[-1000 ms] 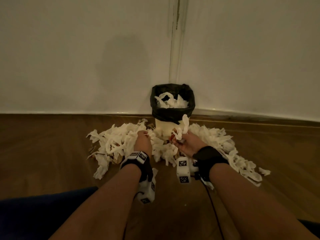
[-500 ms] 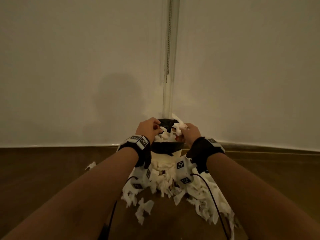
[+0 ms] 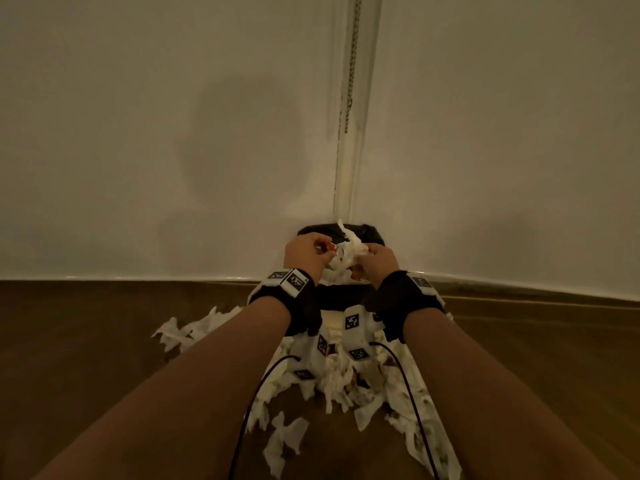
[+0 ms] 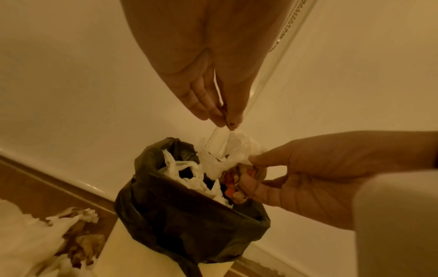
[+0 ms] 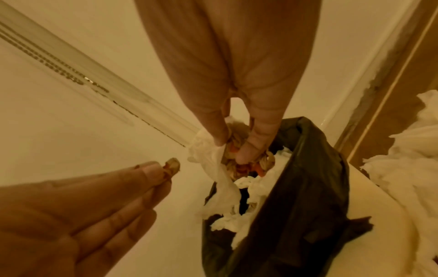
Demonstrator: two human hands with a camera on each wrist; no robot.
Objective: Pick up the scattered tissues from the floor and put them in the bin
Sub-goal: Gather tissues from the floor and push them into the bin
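Observation:
The bin is cream with a black liner and stands in the wall corner, with tissues inside it. Both hands are above its mouth. My right hand grips a bunch of white tissue mixed with brown and orange scraps, just over the liner. My left hand is a little to the left of the bunch and pinches a small scrap at its fingertips. Many torn tissues lie on the floor around the bin's base.
A vertical strip with a hanging chain runs up the corner behind the bin. White walls meet the brown wooden floor at a skirting. Wrist-camera cables hang below my forearms. More tissue lies at the bin's sides.
Both hands rose from the floor pile to above the bin, the right carrying its tissue bunch. Over the last half second they stayed there, close together.

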